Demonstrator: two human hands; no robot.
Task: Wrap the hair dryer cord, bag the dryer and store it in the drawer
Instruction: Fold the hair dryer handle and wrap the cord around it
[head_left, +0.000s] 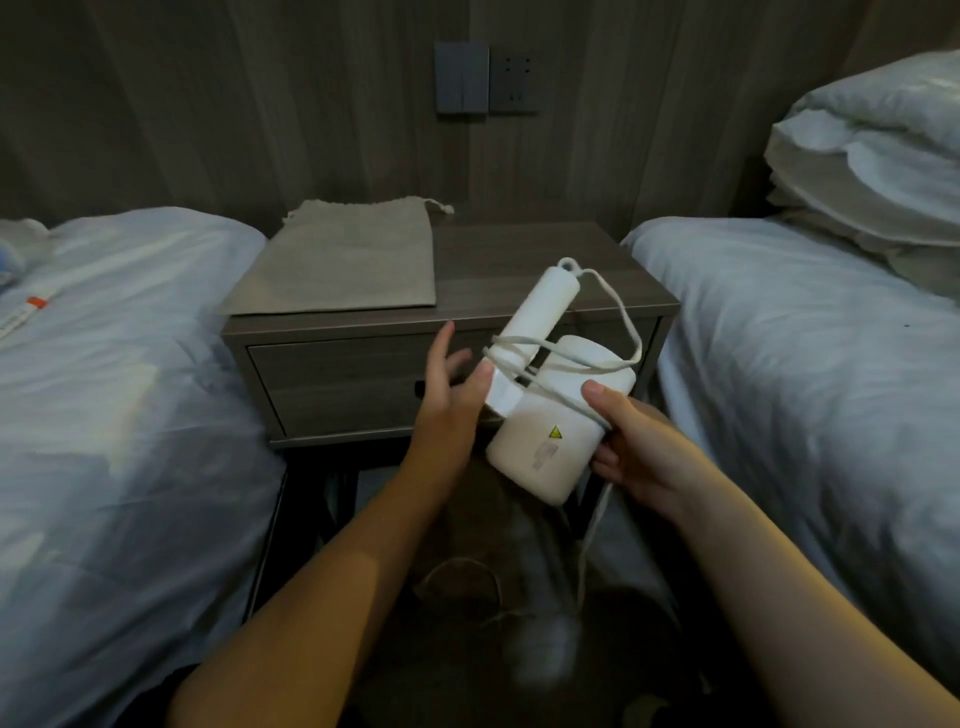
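Gripping the white hair dryer (540, 447) by its barrel with my right hand (636, 452), I am pinning the cord (519, 341) under my thumb, in the air just in front of the nightstand (519, 260) and its closed drawer (332, 384). My left hand (447, 387) is spreading wide, thumb touching the dryer's end. The cord is looping round the handle and trailing downward. The grey drawstring bag (343, 260) is lying flat on the nightstand top.
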